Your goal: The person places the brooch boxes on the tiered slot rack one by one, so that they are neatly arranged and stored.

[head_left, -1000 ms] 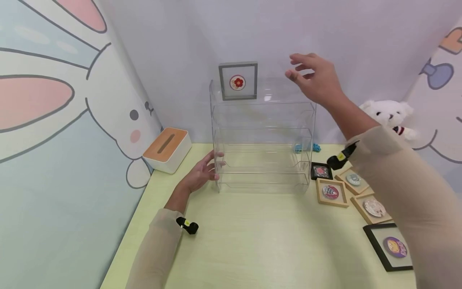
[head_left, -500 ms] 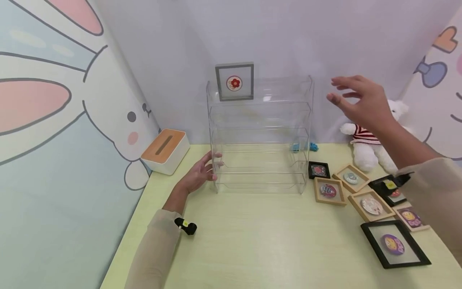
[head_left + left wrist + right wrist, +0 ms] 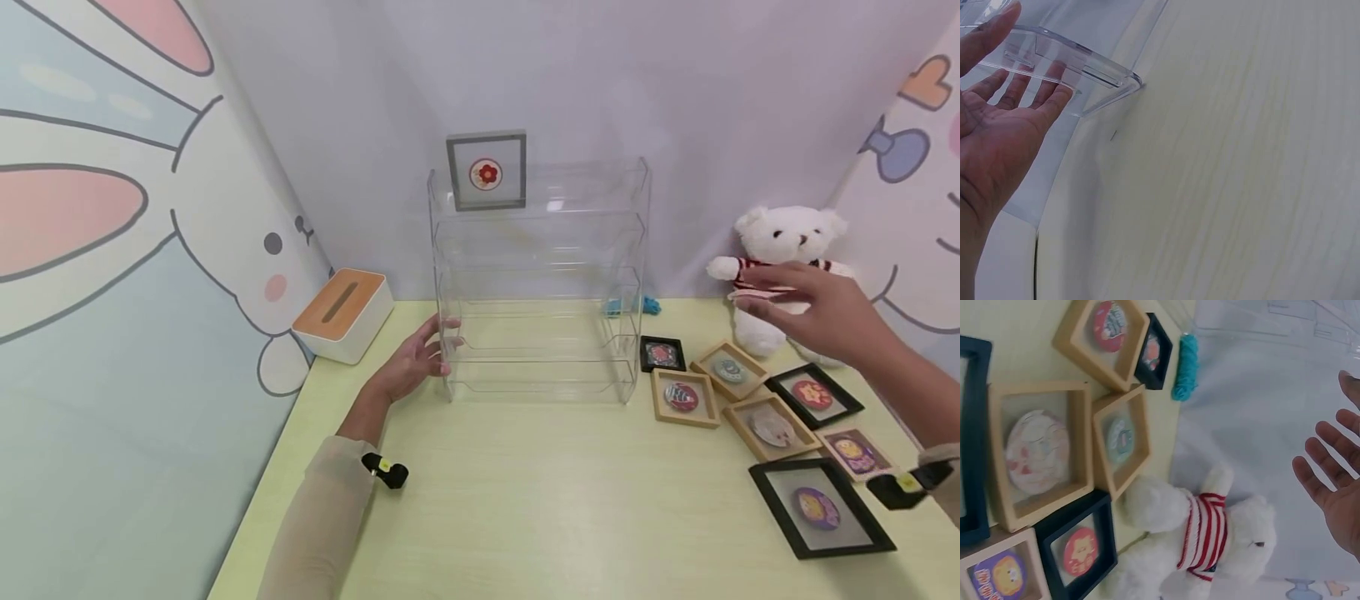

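A clear acrylic tiered rack [image 3: 536,360] stands on the table against the back curtain. My left hand [image 3: 408,362] touches its left side panel with spread, fairly straight fingers, seen partly through the plastic in the left wrist view. Upright on the top tier, at the left, is a grey display frame [image 3: 523,175] with a red flower badge inside. My right hand [image 3: 821,312] is in the air in front of the white teddy bear [image 3: 780,233], fingers extended, holding nothing. Below it lie several framed badges, among them a black frame with a red badge [image 3: 813,394].
A white tissue box [image 3: 360,325] with a wooden lid stands left of the rack. A blue bundle of cord [image 3: 651,306] lies by the rack's back right. The large black frame [image 3: 780,517] is nearest the right front. Pale table surface [image 3: 540,492] spreads before the rack.
My right hand has moved from beside the rack's top rightward and down to in front of the bear. The left hand stays at the rack's side, and the grey frame stays on top.
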`<state>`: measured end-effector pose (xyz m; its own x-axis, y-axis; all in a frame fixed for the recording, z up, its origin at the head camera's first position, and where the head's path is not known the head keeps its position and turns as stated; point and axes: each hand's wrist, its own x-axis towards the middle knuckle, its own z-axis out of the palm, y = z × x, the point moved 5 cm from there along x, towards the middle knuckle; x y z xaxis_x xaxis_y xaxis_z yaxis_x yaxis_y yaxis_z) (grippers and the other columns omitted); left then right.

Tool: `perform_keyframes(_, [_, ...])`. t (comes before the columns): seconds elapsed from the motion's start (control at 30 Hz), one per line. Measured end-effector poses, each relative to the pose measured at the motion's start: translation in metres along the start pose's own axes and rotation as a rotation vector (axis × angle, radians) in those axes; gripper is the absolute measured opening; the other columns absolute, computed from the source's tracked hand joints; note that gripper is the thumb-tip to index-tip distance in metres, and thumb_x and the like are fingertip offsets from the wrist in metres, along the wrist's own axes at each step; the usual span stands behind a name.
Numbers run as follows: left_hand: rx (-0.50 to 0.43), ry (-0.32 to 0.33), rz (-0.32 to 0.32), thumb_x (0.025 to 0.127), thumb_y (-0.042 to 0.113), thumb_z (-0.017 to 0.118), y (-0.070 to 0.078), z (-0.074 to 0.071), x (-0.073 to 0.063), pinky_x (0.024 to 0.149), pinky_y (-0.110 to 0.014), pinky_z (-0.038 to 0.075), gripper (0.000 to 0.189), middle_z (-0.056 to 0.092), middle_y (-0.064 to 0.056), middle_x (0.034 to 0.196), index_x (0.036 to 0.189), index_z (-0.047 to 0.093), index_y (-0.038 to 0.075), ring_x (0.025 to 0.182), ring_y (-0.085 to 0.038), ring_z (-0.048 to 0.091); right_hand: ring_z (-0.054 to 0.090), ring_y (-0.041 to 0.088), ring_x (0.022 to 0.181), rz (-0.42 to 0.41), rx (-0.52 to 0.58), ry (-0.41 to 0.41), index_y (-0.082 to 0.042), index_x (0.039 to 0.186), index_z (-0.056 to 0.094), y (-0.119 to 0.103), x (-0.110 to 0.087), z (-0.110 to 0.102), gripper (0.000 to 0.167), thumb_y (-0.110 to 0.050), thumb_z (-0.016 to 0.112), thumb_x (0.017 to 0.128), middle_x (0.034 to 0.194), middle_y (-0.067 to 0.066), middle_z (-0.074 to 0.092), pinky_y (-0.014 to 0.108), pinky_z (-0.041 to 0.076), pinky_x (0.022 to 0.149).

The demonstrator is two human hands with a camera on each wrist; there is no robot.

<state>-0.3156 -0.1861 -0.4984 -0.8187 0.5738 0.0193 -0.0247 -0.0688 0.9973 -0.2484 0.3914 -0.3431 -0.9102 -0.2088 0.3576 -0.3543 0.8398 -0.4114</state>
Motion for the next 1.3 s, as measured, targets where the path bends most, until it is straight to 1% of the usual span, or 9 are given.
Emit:
perform_keyframes(0.13, [-0.004,-0.001,0.0,0.096,-0.023,0.055,0.0,0.0,0.0,0.095,-0.029,0.057,0.096,0.019,-0.016,0.181,0.177,0.013,0.008,0.163,-0.047,0.029,0.037,-0.036,0.102,0.033,-0.039,-0.066,-0.008,0.141,0.073,0.019,-0.028,0.008,0.048,-0.022,0.086,0.097,0.138,0.024,0.073,-0.005,0.04,0.077])
perform_keyframes(0.27, [-0.006,-0.001,0.002,0.096,-0.023,0.056,0.001,0.001,-0.001,0.099,-0.032,0.056,0.098,0.019,-0.016,0.181,0.177,0.011,0.009,0.164,-0.046,0.029,0.036,-0.036,0.101,0.087,-0.051,-0.159,-0.006,0.141,0.072,0.038,-0.057,0.018,0.048,-0.024,0.085,0.099,0.135,0.024,0.073,0.004,0.048,0.073])
perform_keyframes(0.33, [-0.007,-0.001,0.002,0.096,-0.023,0.057,0.001,0.001,-0.001,0.103,-0.034,0.055,0.099,0.019,-0.015,0.181,0.177,0.011,0.01,0.164,-0.046,0.029,0.043,-0.032,0.1,0.094,-0.034,-0.187,-0.008,0.14,0.073,0.048,-0.072,0.023,0.045,-0.02,0.085,0.099,0.129,-0.001,0.076,0.011,0.053,0.07])
perform_keyframes(0.5, [-0.003,0.0,-0.003,0.096,-0.024,0.056,0.002,0.001,-0.001,0.112,-0.042,0.052,0.101,0.019,-0.014,0.181,0.178,0.011,0.014,0.165,-0.045,0.029,0.058,-0.021,0.09,0.093,-0.025,-0.215,-0.009,0.133,0.075,0.07,-0.109,0.034,0.037,-0.009,0.084,0.097,0.107,-0.022,0.071,0.021,0.057,0.065])
perform_keyframes(0.57, [0.0,0.0,-0.001,0.096,-0.023,0.056,0.003,0.001,-0.002,0.114,-0.044,0.051,0.102,0.019,-0.015,0.181,0.178,0.011,0.015,0.165,-0.045,0.029,0.058,-0.02,0.089,0.103,-0.031,-0.223,-0.006,0.132,0.076,0.077,-0.121,0.039,0.037,-0.011,0.085,0.096,0.107,-0.006,0.075,0.022,0.057,0.065])
perform_keyframes(0.8, [0.0,-0.005,0.003,0.095,-0.019,0.063,0.001,0.0,-0.002,0.116,-0.041,0.05,0.105,0.018,-0.016,0.182,0.179,0.01,0.016,0.165,-0.043,0.03,0.052,-0.025,0.092,0.196,-0.012,-0.29,-0.002,0.125,0.077,0.094,-0.155,0.057,0.033,-0.01,0.087,0.094,0.11,0.014,0.078,0.024,0.059,0.067])
perform_keyframes(0.93, [-0.005,-0.002,-0.001,0.095,-0.021,0.06,0.0,0.0,-0.002,0.112,-0.037,0.052,0.103,0.019,-0.016,0.181,0.179,0.011,0.016,0.164,-0.042,0.032,0.054,-0.02,0.086,0.177,-0.015,-0.268,-0.012,0.114,0.081,0.095,-0.169,0.062,0.024,-0.008,0.089,0.091,0.101,-0.001,0.076,0.023,0.057,0.065])
perform_keyframes(1.07, [-0.002,-0.003,0.002,0.095,-0.021,0.059,-0.001,0.0,-0.001,0.109,-0.036,0.054,0.102,0.02,-0.018,0.18,0.178,0.011,0.014,0.163,-0.042,0.033,0.051,-0.01,0.075,0.117,-0.048,-0.203,-0.024,0.101,0.08,0.092,-0.18,0.063,0.029,-0.005,0.093,0.084,0.088,-0.019,0.061,0.022,0.048,0.06])
perform_keyframes(1.3, [0.0,-0.008,0.009,0.096,-0.021,0.058,-0.002,-0.001,-0.001,0.109,-0.038,0.054,0.102,0.018,-0.019,0.18,0.178,0.008,0.012,0.164,-0.045,0.03,0.042,-0.004,0.072,0.106,-0.078,-0.163,-0.028,0.093,0.078,0.088,-0.187,0.065,0.033,-0.005,0.096,0.08,0.085,-0.021,0.054,0.023,0.039,0.059])
